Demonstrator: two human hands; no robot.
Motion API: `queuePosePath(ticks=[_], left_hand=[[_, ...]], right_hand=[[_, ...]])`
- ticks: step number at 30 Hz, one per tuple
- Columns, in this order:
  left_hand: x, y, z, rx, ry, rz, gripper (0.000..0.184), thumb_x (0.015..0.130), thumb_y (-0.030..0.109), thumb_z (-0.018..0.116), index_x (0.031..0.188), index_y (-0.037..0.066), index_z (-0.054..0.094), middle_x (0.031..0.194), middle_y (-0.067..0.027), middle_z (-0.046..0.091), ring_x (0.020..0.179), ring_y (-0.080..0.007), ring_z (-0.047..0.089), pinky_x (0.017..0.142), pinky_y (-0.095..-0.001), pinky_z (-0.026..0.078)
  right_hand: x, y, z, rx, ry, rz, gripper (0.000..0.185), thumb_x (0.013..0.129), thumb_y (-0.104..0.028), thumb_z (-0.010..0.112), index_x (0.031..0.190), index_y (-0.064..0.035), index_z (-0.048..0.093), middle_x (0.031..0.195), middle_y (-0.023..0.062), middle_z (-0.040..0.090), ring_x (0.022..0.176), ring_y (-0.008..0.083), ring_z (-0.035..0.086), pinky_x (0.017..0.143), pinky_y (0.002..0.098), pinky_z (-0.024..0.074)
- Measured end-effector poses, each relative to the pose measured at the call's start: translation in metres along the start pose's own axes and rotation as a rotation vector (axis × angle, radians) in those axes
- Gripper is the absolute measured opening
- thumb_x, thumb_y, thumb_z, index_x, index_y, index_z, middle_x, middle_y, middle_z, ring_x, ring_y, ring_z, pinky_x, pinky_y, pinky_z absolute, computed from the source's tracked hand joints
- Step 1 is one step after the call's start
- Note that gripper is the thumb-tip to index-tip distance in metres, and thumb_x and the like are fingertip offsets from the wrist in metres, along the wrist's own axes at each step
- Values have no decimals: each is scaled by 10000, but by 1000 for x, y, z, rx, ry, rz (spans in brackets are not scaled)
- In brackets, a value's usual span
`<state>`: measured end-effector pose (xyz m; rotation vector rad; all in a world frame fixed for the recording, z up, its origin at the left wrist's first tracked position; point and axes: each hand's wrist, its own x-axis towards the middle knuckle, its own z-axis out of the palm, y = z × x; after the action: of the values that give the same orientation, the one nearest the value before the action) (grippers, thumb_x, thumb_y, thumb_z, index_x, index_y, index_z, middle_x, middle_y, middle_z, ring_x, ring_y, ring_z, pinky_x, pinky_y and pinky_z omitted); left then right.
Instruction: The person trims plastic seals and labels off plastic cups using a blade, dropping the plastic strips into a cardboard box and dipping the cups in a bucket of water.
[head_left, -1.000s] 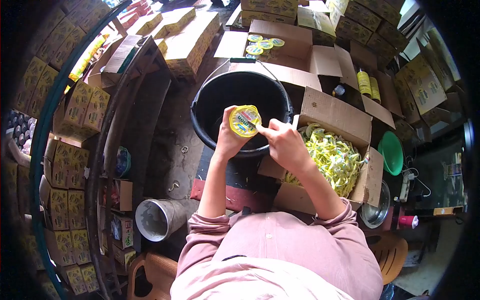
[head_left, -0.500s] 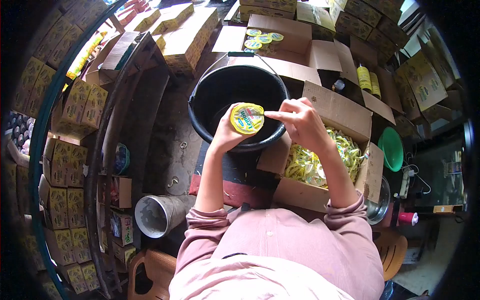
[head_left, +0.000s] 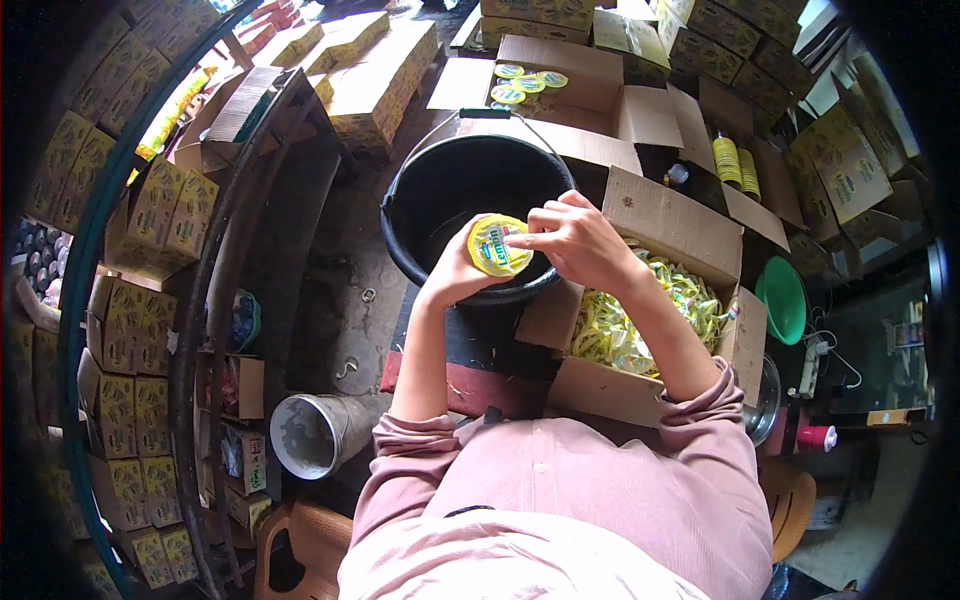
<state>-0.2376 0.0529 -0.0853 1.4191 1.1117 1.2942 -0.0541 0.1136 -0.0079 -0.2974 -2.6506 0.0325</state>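
A round yellow-rimmed cup with a printed lemon lid (head_left: 499, 247) is in my left hand (head_left: 457, 268), its lid facing up. My right hand (head_left: 583, 240) is at the cup's right side, its index finger stretched onto the lid and its other fingers curled. Whether a small tool is in those fingers I cannot make out. Both hands are over the front part of a black bucket (head_left: 440, 165). Right of it, an open carton (head_left: 675, 215) holds a heap of yellow and clear strips (head_left: 650, 310).
Behind the bucket, a carton (head_left: 580, 65) holds several lidded cups (head_left: 508, 94). A green bowl (head_left: 783, 300) is at the right. A grey bucket (head_left: 320, 437) lies at the lower left, near a shelf of printed boxes (head_left: 120, 410).
My right index finger has moved from the lid's right edge further over the lid. The cup has turned in my left hand, so the print is angled differently.
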Motion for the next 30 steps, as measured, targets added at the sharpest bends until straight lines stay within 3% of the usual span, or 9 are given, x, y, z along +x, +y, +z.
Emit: queuePosePath(ticks=[8, 20, 24, 25, 30], left_hand=[[0, 1, -1, 70, -19, -28, 706, 530, 53, 787, 1145, 46, 438, 1054, -54, 529, 976, -138, 508, 881, -276, 410], [1, 3, 2, 151, 11, -31, 662, 524, 54, 772, 1105, 50, 455, 1007, -65, 548, 940, -150, 529, 849, -279, 427], [2, 1, 2, 167, 16, 16, 625, 529, 47, 756, 1083, 47, 464, 983, -70, 562, 924, -161, 543, 839, -282, 433], [2, 1, 2, 179, 10, 10, 647, 527, 49, 764, 1097, 46, 458, 999, -66, 554, 937, -155, 533, 854, -280, 423], [2, 2, 3, 221, 27, -4, 669, 520, 50, 775, 1106, 42, 453, 1018, -70, 541, 960, -164, 518, 882, -279, 402]], right_hand=[[1, -1, 4, -63, -101, -19, 309, 708, -66, 548, 964, -220, 627, 799, -17, 541, 791, 129, 539, 755, 291, 362], [7, 10, 19, -138, -169, -120, 263, 695, -64, 571, 891, -226, 637, 797, -23, 541, 791, 119, 540, 774, 284, 363], [-6, 23, 13, -134, -157, -68, 289, 710, -62, 549, 912, -247, 642, 775, -24, 525, 787, 114, 541, 775, 286, 362], [-10, 26, 9, -125, -127, -69, 388, 674, -26, 546, 972, -260, 627, 741, -23, 512, 731, 123, 527, 759, 282, 370], [-44, 37, -10, -103, -11, 110, 362, 682, -4, 528, 953, -214, 646, 698, 0, 518, 697, 145, 536, 731, 292, 384]])
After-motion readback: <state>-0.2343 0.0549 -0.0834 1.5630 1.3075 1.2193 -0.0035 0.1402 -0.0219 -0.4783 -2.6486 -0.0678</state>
